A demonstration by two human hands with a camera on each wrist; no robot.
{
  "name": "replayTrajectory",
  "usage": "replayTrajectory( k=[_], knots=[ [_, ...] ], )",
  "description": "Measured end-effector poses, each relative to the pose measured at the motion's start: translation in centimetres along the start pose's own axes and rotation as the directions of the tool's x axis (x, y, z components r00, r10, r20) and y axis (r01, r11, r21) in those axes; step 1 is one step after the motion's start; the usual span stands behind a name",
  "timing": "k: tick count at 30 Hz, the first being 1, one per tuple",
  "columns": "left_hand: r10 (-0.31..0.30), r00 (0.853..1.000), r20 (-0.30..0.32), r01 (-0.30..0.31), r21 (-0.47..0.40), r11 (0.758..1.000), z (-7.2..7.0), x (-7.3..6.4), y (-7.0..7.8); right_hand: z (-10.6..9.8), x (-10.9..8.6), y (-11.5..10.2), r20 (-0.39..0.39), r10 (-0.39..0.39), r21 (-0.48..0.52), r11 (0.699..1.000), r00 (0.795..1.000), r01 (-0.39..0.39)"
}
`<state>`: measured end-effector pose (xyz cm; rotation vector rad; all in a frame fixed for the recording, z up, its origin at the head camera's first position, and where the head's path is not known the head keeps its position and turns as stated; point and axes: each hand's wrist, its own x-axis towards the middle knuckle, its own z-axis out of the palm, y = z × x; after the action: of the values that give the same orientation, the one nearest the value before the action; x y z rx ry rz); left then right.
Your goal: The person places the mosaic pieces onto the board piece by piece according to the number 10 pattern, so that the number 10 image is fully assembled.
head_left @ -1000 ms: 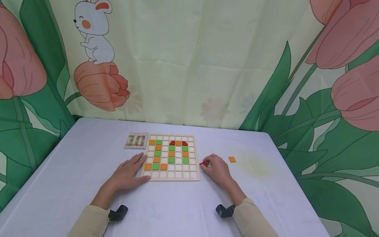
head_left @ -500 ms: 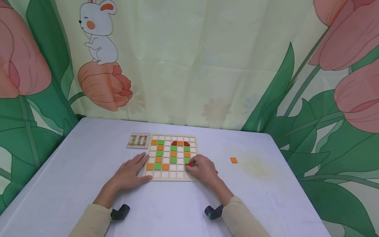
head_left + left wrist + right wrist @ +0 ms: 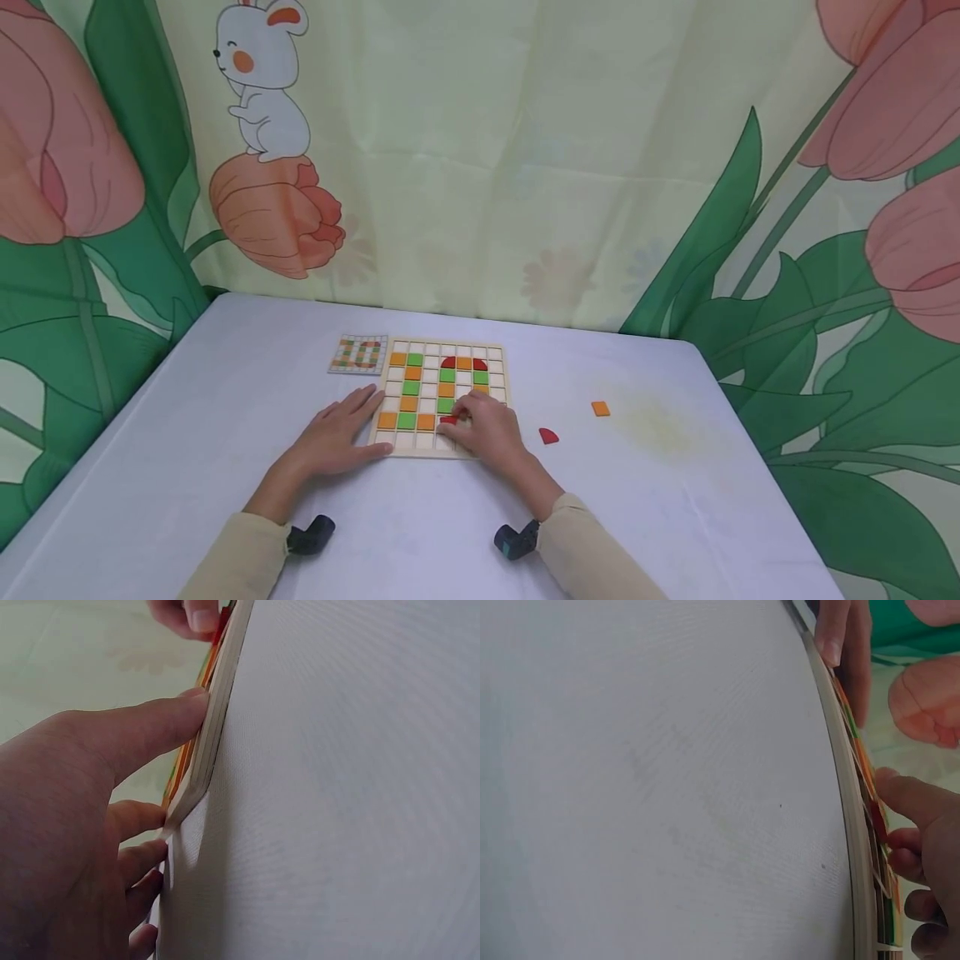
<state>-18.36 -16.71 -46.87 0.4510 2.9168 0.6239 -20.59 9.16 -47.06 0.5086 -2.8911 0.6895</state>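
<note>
A wooden grid board (image 3: 424, 442) holds orange and green square tiles, plus red rounded-corner tiles at the top right. My left hand (image 3: 337, 437) rests against its left side, thumb on the near corner and fingers extended. Between thumb and fingertips, my right hand (image 3: 489, 433) pinches a red tile (image 3: 448, 420) at a cell of the lower row, just right of an orange tile (image 3: 426, 422). The right wrist view shows this red tile (image 3: 878, 819) low against the board; whether it is fully seated I cannot tell. My right hand covers the board's lower right cells.
A small pattern card (image 3: 357, 354) lies by the board's upper left corner. To the right, a loose red quarter-round tile (image 3: 549, 436) and a loose orange square tile (image 3: 601, 409) lie on the white tablecloth (image 3: 420, 525). A printed curtain (image 3: 450, 192) hangs behind.
My right hand has carried a red tile leftward from beside the board to the lower row. The loose red tile on the cloth has come into view. My left hand stays against the board.
</note>
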Motion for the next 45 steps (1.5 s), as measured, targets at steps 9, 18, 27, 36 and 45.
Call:
replayTrajectory(
  k=[9,18,27,36,45],
  knots=[
    [-0.014,1.000,-0.003,0.014,-0.012,1.000,-0.2,-0.1,0.2,-0.4,0.0,0.6,0.080,-0.079,0.100,0.993,0.994,0.071],
    [0.008,1.000,0.000,-0.008,-0.015,1.000,-0.1,0.3,0.6,-0.5,-0.1,0.7,0.081,-0.037,0.116,0.993,0.996,0.028],
    [0.010,1.000,0.009,-0.010,-0.007,1.000,0.2,0.5,0.7,-1.1,-0.6,1.6,0.074,0.010,0.123,0.992,0.997,-0.019],
    [0.014,1.000,0.010,-0.014,-0.014,1.000,0.2,0.6,0.6,-2.9,-1.8,3.6,0.013,0.078,0.122,0.989,0.997,-0.079],
    [-0.009,1.000,0.010,0.009,-0.012,1.000,-0.1,0.3,0.2,-4.8,-3.3,6.0,-0.008,0.179,0.104,0.979,0.984,-0.177]
  ],
)
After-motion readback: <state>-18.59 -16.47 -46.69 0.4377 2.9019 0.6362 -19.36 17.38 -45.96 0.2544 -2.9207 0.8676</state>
